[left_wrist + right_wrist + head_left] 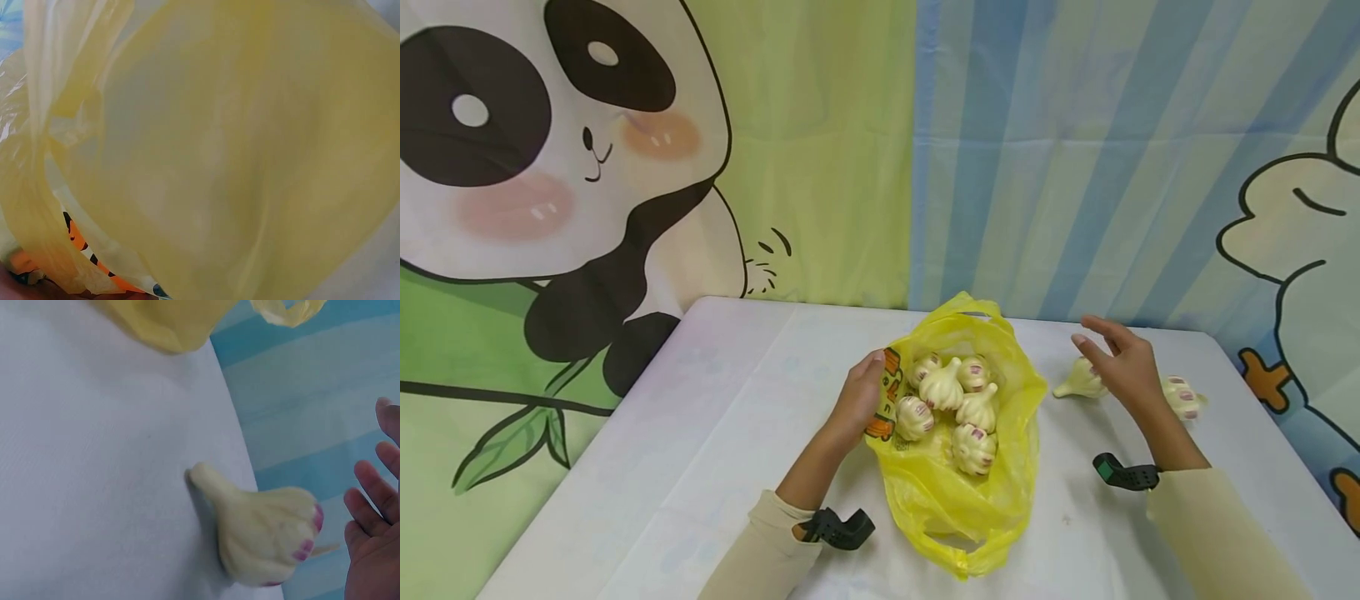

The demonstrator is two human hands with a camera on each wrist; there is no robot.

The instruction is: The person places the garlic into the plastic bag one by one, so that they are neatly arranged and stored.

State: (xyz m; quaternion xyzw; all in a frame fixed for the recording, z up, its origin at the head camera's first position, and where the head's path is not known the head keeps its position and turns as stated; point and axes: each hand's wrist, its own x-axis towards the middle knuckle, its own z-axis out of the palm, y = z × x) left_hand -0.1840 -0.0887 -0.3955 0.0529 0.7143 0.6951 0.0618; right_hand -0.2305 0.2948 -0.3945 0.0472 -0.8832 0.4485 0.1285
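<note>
A yellow plastic bag point(1015, 467) lies spread on the table with its mouth toward the head camera, several garlic bulbs point(942, 385) inside it. My left hand point(857, 396) grips the bag's left edge by an orange printed patch, thumb on top. In the left wrist view the yellow film point(250, 144) fills nearly everything. To the right of the bag, my right hand point(1123, 362) hovers empty with fingers spread, over a loose garlic bulb point(1081, 380). That bulb point(265, 534) appears close up in the right wrist view, apart from the fingers.
Another garlic bulb point(1182, 398) lies farther right, beyond my right wrist. A white cloth covers the table point(730, 417). Behind its far edge hangs a printed curtain point(820, 167) with a panda and blue stripes.
</note>
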